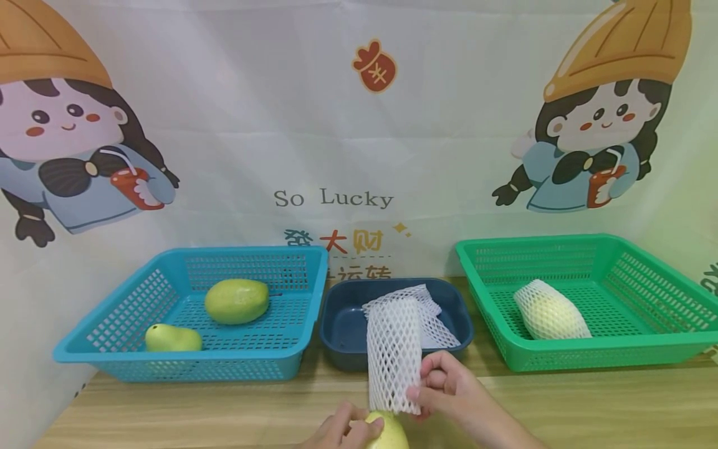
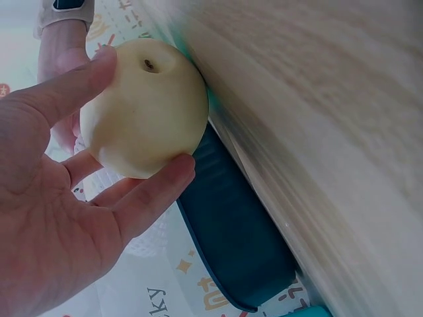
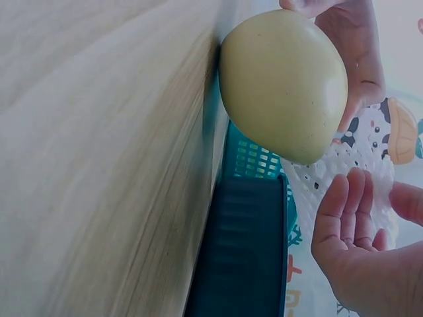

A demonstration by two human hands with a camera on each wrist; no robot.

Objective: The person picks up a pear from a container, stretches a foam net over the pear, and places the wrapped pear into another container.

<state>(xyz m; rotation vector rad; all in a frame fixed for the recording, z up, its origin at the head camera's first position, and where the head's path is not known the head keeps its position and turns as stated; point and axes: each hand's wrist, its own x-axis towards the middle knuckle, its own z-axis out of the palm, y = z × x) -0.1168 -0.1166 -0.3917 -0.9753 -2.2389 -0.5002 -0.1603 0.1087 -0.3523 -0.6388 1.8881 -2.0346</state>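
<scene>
My left hand point(image 1: 342, 430) grips a pale yellow, apple-like fruit point(image 1: 388, 434) at the bottom of the head view. In the left wrist view, thumb and fingers lie round the fruit point(image 2: 149, 112), its dimpled end showing. My right hand point(image 1: 454, 396) pinches the lower right edge of a white foam net sleeve point(image 1: 394, 349). That sleeve hangs upright just above the fruit, its lower end close to the fruit's top. In the right wrist view, the net point(image 3: 310, 181) lies between the right thumb and fingers. More white foam nets point(image 1: 434, 324) lie in a dark blue tub point(image 1: 343, 358) behind.
At the left, a blue basket point(image 1: 213, 368) holds a green mango-like fruit point(image 1: 238, 301) and a green pear-shaped fruit point(image 1: 172, 338). A green basket point(image 1: 594, 358) at the right holds a net-wrapped fruit point(image 1: 551, 312). All stand on a wooden table point(image 1: 606, 405) before a printed cloth.
</scene>
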